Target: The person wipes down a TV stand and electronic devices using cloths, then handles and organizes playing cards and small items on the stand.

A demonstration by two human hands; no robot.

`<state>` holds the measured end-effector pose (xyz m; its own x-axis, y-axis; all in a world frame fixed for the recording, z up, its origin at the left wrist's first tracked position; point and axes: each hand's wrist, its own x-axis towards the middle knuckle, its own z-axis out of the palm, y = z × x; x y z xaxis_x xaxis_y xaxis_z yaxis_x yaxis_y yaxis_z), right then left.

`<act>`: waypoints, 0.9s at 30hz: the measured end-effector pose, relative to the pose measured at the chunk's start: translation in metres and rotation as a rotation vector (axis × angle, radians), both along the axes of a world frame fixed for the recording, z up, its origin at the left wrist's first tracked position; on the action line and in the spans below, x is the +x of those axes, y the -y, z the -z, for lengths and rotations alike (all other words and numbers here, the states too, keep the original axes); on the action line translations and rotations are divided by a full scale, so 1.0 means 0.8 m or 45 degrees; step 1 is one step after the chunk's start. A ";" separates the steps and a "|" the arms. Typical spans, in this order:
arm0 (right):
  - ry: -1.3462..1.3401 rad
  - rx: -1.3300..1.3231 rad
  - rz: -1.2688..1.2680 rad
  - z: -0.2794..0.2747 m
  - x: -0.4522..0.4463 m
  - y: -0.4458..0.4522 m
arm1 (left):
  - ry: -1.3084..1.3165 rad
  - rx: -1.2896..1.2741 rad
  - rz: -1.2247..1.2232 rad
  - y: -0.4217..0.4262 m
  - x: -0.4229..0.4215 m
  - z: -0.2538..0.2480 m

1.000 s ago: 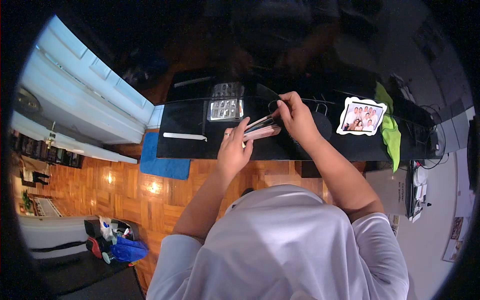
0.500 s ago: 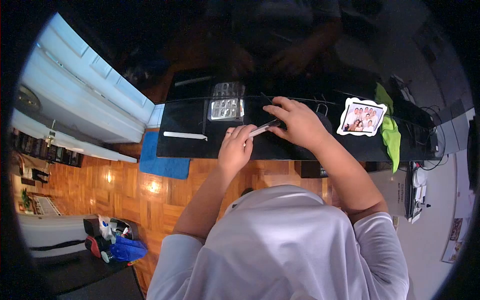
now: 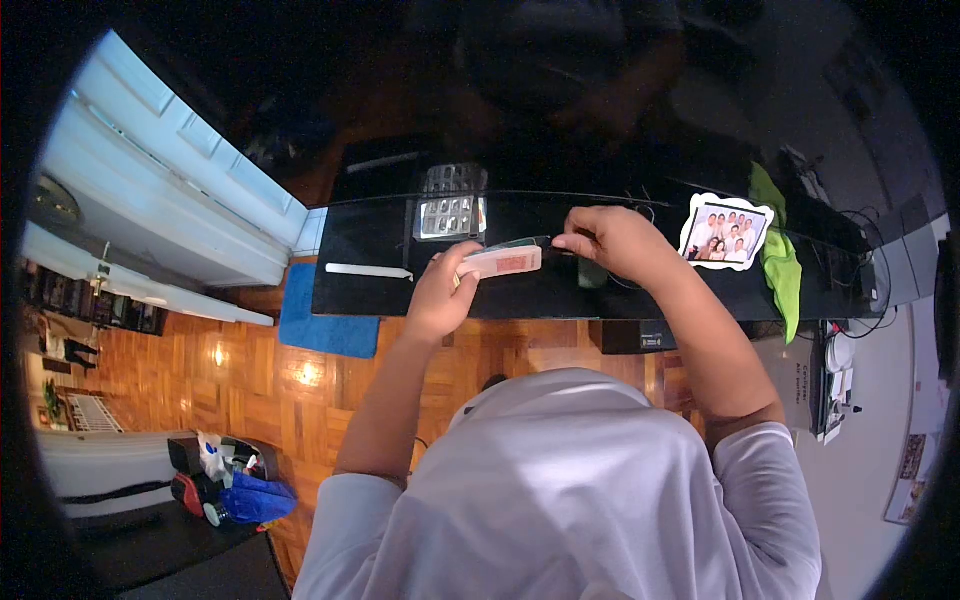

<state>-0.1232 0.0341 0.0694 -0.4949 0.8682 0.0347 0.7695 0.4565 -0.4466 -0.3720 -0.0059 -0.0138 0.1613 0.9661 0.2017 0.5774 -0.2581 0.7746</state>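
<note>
Black, glossy worktop (image 3: 365, 297) lies beneath the left hand (image 3: 443, 292), whose fingers grip a flat, pale-pink, red-printed packet (image 3: 510, 263); probably light and stiffish, best held by its edges, it now shows its broad face, edge-on half a second ago. The right hand (image 3: 618, 240) curls near its right end, grip unclear.

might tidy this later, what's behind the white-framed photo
Green cloth shows past the right edge of the white-framed photo; whether it continues behind cannot be seen, because the photo covers that spot.

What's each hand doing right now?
Left hand: closed, holding a pale item with reddish print.
Right hand: fingers curled; whether holding anything cannot be told.
</note>
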 end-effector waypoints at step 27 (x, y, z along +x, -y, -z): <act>-0.410 -0.107 0.044 0.064 -0.010 0.056 | 0.090 -0.282 0.023 -0.007 -0.002 0.003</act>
